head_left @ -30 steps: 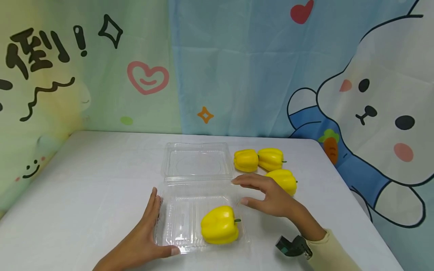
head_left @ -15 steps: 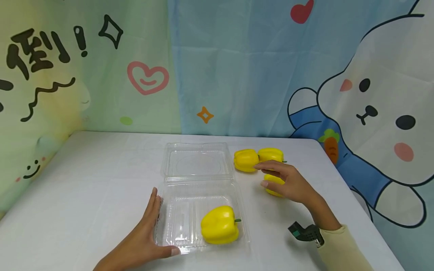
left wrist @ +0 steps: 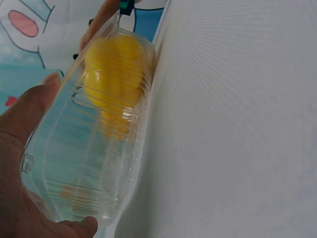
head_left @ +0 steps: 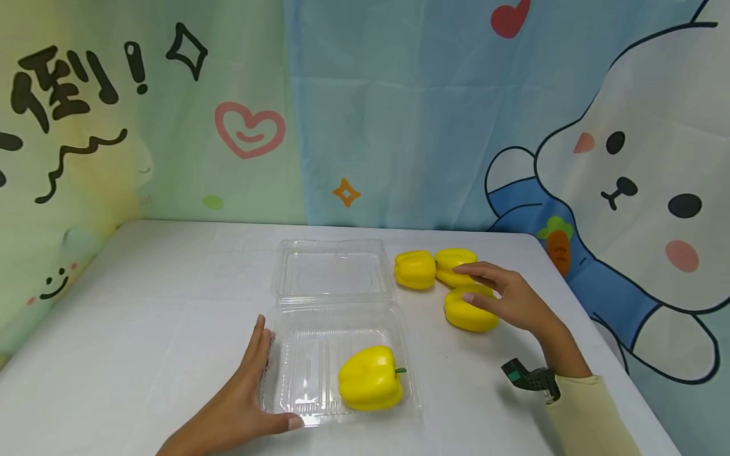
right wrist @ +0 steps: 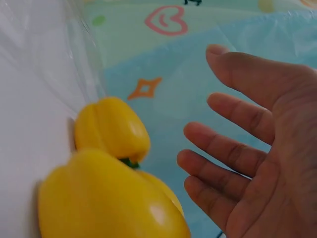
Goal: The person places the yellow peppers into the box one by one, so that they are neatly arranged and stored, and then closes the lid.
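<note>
A clear plastic clamshell box lies with its lid laid back on the table. Inside its right part sits a yellow bell pepper, seen through the wall in the left wrist view. My left hand rests against the box's left side and front corner, fingers straight and thumb along the front edge. To the right, my right hand hovers over a second yellow bell pepper, fingers spread. The right wrist view shows a gap between the right hand and the nearest pepper.
Two more yellow bell peppers, one on the left and one on the right, touch each other behind the nearer one. The box lid lies flat toward the back. A printed curtain hangs behind the white table.
My right hand has moved right and away from beside the box, to above the nearer loose pepper. The left hand, the box and the peppers have stayed in place.
</note>
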Demonstrator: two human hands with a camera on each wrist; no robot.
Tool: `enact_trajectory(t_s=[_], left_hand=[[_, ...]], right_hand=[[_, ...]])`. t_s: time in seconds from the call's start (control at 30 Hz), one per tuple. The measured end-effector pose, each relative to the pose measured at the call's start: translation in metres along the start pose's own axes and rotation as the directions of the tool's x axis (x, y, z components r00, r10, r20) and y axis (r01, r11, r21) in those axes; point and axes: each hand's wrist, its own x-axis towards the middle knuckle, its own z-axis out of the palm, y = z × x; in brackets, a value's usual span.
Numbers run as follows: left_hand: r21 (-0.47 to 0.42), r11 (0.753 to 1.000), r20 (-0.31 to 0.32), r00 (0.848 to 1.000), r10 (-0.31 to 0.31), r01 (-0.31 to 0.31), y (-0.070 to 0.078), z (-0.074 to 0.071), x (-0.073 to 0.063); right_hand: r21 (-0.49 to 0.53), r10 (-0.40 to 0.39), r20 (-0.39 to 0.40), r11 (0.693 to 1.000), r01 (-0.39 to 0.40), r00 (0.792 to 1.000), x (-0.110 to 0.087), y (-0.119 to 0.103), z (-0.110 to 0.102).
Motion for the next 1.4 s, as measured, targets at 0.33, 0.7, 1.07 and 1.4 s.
enact_trajectory(t_s=[0.33, 0.7, 1.07, 1.4], left_hand=[[0.007, 1.0, 0.003, 1.0, -0.013, 0.013, -0.001, 0.001, -0.001], [0.004, 1.0, 0.001, 1.0, -0.002, 0.002, -0.001, 0.001, 0.0], [0.017, 1.0, -0.007, 1.0, 0.002, -0.002, -0.002, 0.001, -0.001], [0.041, 0.999, -0.006, 1.0, 0.031, -0.031, 0.0, 0.0, -0.001]], right_hand=[[0.017, 0.034, 0.035, 0.999, -0.035, 0.999, -0.005, 0.023, -0.014], [0.064, 0.129, 0.154, 0.988, -0.14, 0.98, -0.008, 0.037, -0.016], [0.017, 0.196, 0.216, 0.979, -0.204, 0.957, -0.009, 0.035, -0.015], [-0.004, 0.221, 0.227, 0.974, -0.226, 0.948, -0.011, 0.038, -0.016]])
